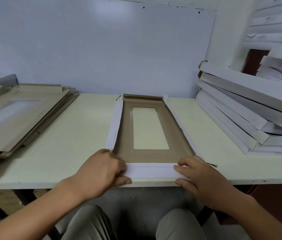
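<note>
My left hand [100, 170] grips the left end of the flap [152, 170]. Its fingers are curled over the top and the thumb is tucked under at the table's edge, so that end is pinched between them. My right hand [200, 177] does the same at the other end, fingertips on the white face and thumb below it. Both hands hold the flap and nothing else.

The flap is the near edge of the blank [154, 156], a flat piece of card lying lengthwise away from me on the table [84, 135]. It sits right at the front edge, about midway between the two heaps. Its inner face is brown and turned up, and the flap shows its white side, folded up and over toward the brown. A long window [149, 127] is cut through the middle, and the pale table shows through it. The side flaps [114, 125] are white too and stand up a little along both long edges. A short brown flap [142, 97] rises at the far end.

Well to my left lies a pile [15, 118] of brown blanks of the same kind, spread unevenly. To my right a stack [240, 104] of white folded boxes leans in tilted layers, near the blank but not touching it. A white wall [102, 49] closes off the back of the table. My knees [88, 222] show below its front edge.
</note>
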{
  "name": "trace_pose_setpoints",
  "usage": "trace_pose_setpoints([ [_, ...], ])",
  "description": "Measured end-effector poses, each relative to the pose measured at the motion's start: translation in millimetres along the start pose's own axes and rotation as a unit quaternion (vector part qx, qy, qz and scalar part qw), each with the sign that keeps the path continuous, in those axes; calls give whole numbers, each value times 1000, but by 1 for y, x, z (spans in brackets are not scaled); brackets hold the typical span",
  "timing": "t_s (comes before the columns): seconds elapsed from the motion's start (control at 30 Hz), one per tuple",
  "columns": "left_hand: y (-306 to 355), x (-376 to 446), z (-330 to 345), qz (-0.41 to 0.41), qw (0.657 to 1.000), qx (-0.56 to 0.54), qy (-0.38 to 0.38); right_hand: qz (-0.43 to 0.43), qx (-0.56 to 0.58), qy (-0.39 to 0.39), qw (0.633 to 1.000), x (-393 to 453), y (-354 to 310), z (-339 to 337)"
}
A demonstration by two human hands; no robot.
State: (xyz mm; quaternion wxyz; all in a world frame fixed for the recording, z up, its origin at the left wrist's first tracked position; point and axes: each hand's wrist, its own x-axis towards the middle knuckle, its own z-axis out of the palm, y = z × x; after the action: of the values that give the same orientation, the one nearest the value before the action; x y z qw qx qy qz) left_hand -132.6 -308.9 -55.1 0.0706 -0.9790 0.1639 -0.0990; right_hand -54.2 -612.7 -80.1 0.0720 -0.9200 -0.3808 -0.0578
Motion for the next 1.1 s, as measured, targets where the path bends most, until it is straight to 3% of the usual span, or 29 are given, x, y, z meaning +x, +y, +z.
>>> trace_pose_setpoints([
  [0.2, -7, 1, -1, 35, 999, -19, 12, 13, 54, -61, 997, 13, 1, -18],
  [0.3, -8, -1, -1, 6, 995, -88, 43, 37, 63, -57, 996, 20, -5, -21],
  [0.5, -6, 21, -4, -96, 981, -160, 49, 111, -49, -20, 992, 42, -26, -19],
  [0.6, -10, 31, -10, -98, 985, -139, -7, 123, -76, -26, 989, 51, -35, -17],
  [0.67, -8, 35, -13, -58, 990, -118, -54, 95, -50, -39, 993, 54, -40, -13],
  [0.8, 9, 42, -4, 21, 995, -67, -69, 19, -17, -22, 999, 57, -51, -3],
  [0.9, 12, 48, -2, -8, 990, -126, -62, 21, -2, -9, 1000, 60, -51, 3],
  [1.0, 9, 51, -3, -73, 970, -219, -76, 73, 92, 0, 993, 64, -45, 6],
  [1.1, 20, 49, 0, -100, 976, -176, -74, 74, 118, 44, 989, 67, -47, 13],
])
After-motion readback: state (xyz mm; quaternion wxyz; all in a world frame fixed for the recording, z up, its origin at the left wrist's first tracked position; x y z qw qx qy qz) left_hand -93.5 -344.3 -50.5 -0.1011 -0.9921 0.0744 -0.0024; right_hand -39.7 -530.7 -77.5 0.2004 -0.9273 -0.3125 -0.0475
